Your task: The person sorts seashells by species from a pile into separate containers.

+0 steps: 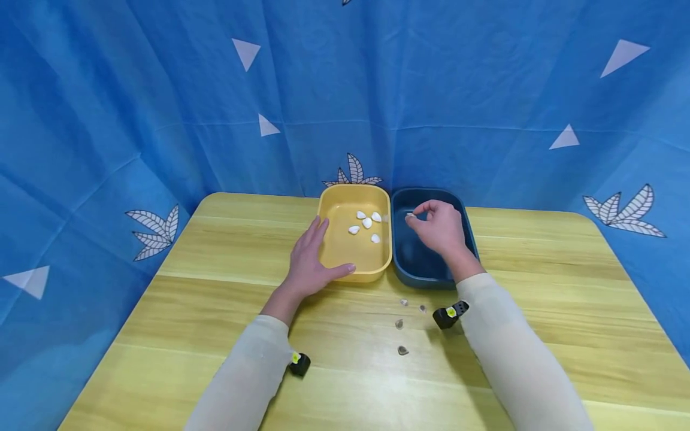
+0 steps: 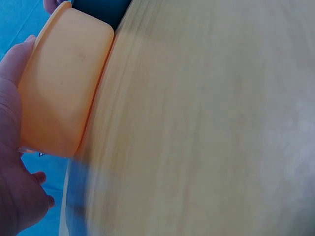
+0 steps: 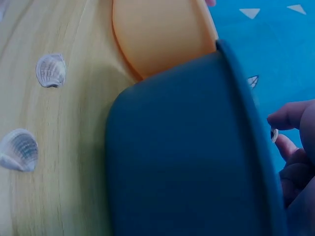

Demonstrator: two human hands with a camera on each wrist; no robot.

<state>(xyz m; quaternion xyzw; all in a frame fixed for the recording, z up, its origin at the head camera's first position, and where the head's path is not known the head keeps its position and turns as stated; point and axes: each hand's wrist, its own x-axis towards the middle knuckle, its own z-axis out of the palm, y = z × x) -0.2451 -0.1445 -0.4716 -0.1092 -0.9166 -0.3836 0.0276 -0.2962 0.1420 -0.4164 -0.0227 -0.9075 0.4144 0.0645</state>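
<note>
My right hand (image 1: 439, 228) is over the dark blue container (image 1: 426, 281), pinching a small seashell (image 3: 274, 135) between thumb and fingertip. To its left, a yellow container (image 1: 358, 276) holds several white seashells (image 1: 367, 222). My left hand (image 1: 309, 263) rests against that container's near left corner, fingers spread along its left side and thumb reaching over the near rim. Loose shells, among them a ribbed seashell (image 3: 19, 150), lie on the table in front of the dark blue container. The left wrist view shows the yellow container's outer wall beside the thumb.
The two containers stand side by side at the back of the wooden table (image 1: 178, 335). Right behind them hangs a blue patterned curtain (image 1: 334, 78). Each sleeve carries a small black wrist camera (image 1: 445, 317) near the cuff.
</note>
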